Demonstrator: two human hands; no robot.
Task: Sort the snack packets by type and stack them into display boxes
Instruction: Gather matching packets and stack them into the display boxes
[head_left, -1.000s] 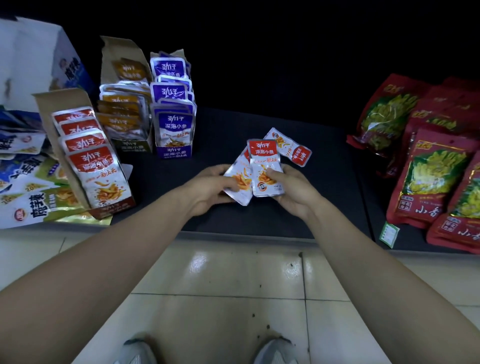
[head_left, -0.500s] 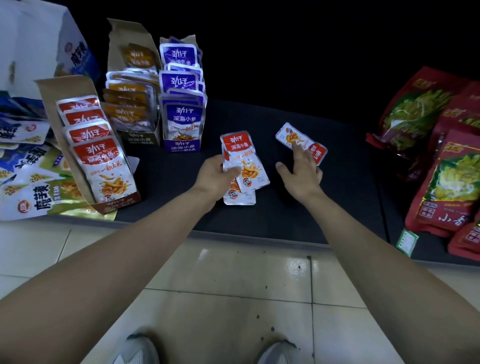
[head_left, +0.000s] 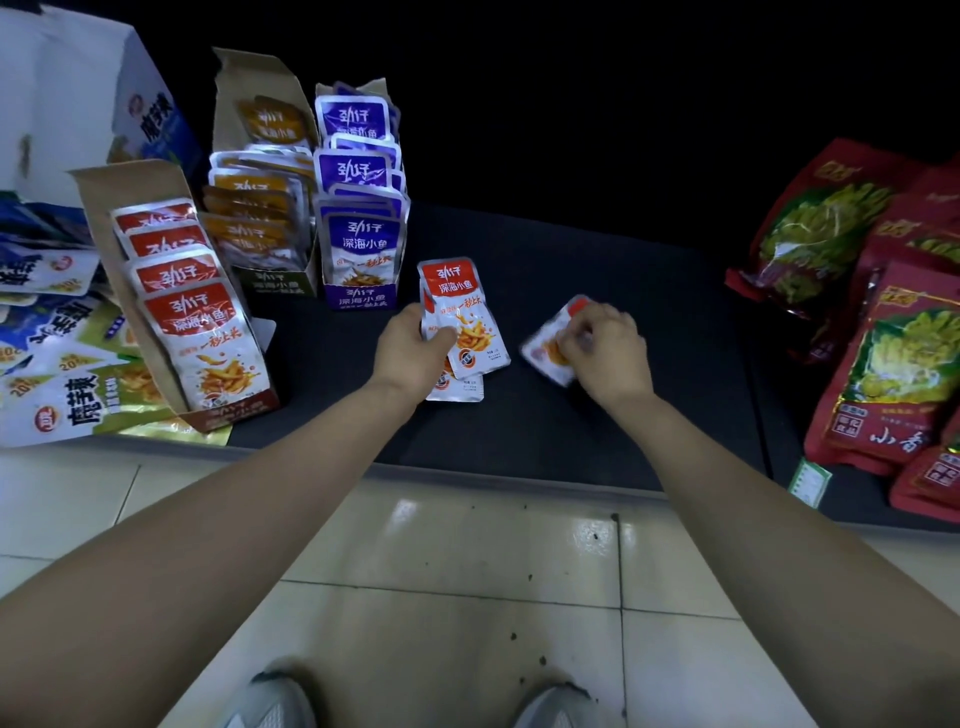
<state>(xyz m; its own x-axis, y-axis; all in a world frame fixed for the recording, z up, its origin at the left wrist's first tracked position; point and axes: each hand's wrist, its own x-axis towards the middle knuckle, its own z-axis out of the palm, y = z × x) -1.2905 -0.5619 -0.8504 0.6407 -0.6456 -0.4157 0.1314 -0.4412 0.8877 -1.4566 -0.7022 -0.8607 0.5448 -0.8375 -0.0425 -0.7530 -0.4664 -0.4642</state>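
Since half a second ago the right hand (head_left: 605, 348) has closed on the lone red packet (head_left: 545, 356), its fingers curled round it. At nine o'clock of it, the left hand (head_left: 413, 353) pinches a stack of red packets (head_left: 462, 317) over the dark shelf (head_left: 519, 441). Farther toward nine o'clock stands the red display box (head_left: 135, 179).

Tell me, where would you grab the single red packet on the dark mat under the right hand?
Pinch the red packet by its right edge, from above: it is thin and lies nearly flat on the mat, so only an edge lifts. The right hand, blurred, curls over that side.
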